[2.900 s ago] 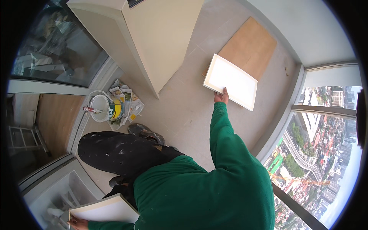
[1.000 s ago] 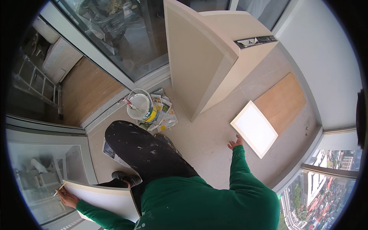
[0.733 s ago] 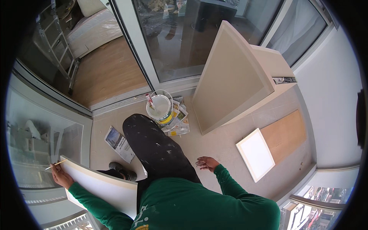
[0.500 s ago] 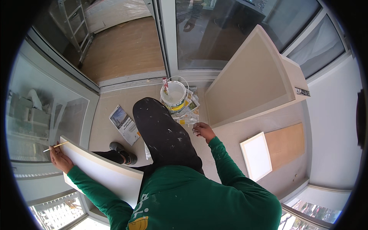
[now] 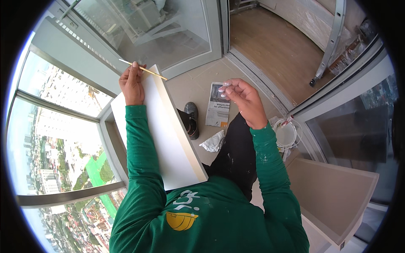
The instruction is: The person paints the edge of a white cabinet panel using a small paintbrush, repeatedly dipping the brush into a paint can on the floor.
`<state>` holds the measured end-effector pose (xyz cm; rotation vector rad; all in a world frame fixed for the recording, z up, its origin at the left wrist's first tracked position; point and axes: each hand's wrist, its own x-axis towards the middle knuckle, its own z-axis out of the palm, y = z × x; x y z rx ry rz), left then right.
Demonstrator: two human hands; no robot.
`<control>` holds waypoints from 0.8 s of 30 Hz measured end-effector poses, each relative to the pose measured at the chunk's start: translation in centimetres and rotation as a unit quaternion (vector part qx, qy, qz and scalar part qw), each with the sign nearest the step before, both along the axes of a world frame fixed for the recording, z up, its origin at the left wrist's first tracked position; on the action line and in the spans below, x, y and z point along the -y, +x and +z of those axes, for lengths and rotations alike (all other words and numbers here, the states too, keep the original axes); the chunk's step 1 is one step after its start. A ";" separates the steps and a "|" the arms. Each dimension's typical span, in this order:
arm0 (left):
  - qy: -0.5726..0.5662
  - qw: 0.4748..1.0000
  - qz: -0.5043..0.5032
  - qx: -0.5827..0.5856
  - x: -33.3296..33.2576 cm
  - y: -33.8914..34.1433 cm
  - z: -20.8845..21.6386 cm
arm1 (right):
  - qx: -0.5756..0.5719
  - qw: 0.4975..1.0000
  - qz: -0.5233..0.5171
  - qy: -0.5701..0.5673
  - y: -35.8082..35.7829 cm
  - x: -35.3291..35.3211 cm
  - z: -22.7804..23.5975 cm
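Observation:
A long white board with a cream edge slants across the left side, between my left arm and my left leg. Close by its far end is my left hand, its fingers closed around a thin yellow stick with a white end; whether this is a slim brush I cannot tell. The stick crosses over the board's far corner. Raised over my knee, my right hand has its fingers curled together, with whitish smears on the fingertips. Anything small between them is hidden.
A printed sheet and a crumpled white wrapping lie on the tiled floor by my shoe. A paint bucket stands beyond my right forearm, near a large cream cabinet piece. A metal ladder stands past the door track.
My view has swung left, toward the board and windows. My right hand has risen from beside the bucket to above my knee, nearer the left hand. The left hand still holds the stick.

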<state>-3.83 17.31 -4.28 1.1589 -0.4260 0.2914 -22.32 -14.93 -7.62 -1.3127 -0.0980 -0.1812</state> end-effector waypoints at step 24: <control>0.115 0.971 0.200 -0.059 -5.2 -3.6 1.8 | 0.097 0.919 0.365 -0.111 17.5 -17.5 5.7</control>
